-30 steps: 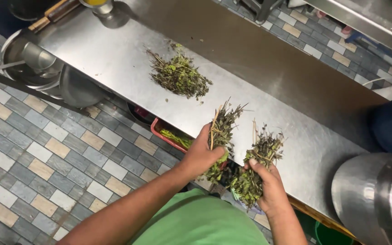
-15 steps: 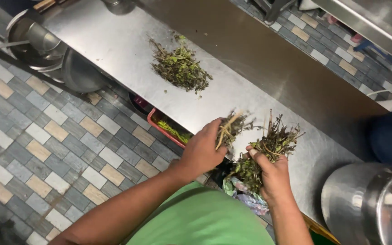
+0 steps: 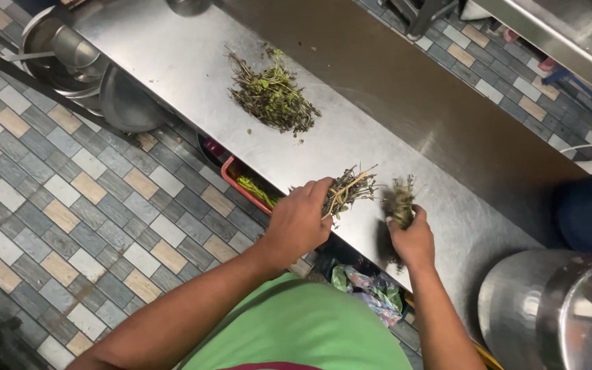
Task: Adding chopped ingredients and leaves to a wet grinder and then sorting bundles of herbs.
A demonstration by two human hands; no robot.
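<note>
Both hands closed around herb bunches: left hand [image 3: 301, 223], right hand [image 3: 414, 238].

crumpled green plastic bag [image 3: 368, 286], perhaps, under counter [image 3: 173, 62]

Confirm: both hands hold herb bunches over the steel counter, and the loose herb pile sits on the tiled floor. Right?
Not quite. In the head view the loose herb pile lies on the steel counter, not the tiled floor. The rest holds: the left hand and right hand each hold a herb bunch over that counter.
</note>
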